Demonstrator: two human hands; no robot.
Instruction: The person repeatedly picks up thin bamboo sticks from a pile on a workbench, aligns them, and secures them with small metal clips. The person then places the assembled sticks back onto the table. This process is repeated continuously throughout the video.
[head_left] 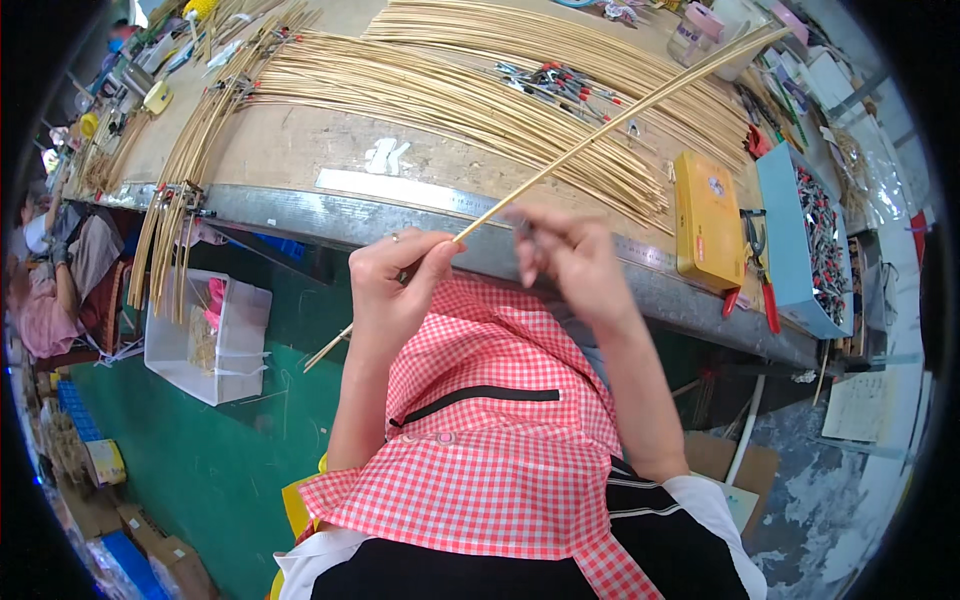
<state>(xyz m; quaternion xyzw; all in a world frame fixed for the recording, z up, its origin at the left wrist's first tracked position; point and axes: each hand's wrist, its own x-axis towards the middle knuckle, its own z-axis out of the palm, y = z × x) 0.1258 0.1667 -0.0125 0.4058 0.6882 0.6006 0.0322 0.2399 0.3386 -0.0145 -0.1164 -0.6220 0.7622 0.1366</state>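
Observation:
My left hand (395, 285) is closed round a few long, thin bamboo sticks (600, 132). They slant from below the hand, past the table edge, up toward the far right over the table. Just right of that grip, my right hand (580, 262) is raised near the sticks with its fingers bent together. Motion blurs its fingertips, and a small greyish thing at them is too smeared to name. Behind the held sticks lies a pile of small metal clips with red tips (560, 85), on top of rows of loose bamboo sticks (400, 85).
A steel ruler (400, 190) lies along the table's front edge. To the right are a yellow tin (706, 220), red-handled pliers (765, 285) and a blue box (785, 215) of clips. Clipped stick bundles (175, 235) overhang the edge at left, above a white bin (240, 340).

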